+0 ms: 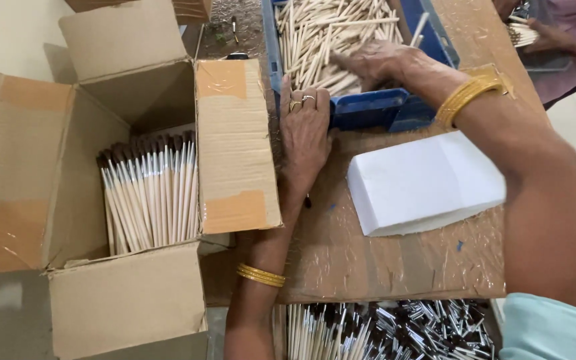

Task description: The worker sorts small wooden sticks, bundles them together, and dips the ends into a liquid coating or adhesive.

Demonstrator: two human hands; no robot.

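Note:
My left hand (pixel 305 130) lies flat, palm down, on the brown work board (pixel 368 253), its fingertips against the near edge of a blue plastic crate (pixel 375 110). Rings show on two fingers and gold bangles on the wrist. My right hand (pixel 371 61) reaches into the crate among a heap of pale wooden sticks (pixel 321 33); the fingers are buried in them and I cannot see if they grip any. Gold bangles circle that wrist too. A white folded paper piece (pixel 425 183) lies on the board under my right forearm.
An open cardboard box (pixel 35 173) at left holds a standing row of white-handled, dark-tipped brushes (pixel 151 193). More brushes with metal ferrules (pixel 381 330) lie below the board's near edge. Another person's hand (pixel 541 33) holds sticks at top right.

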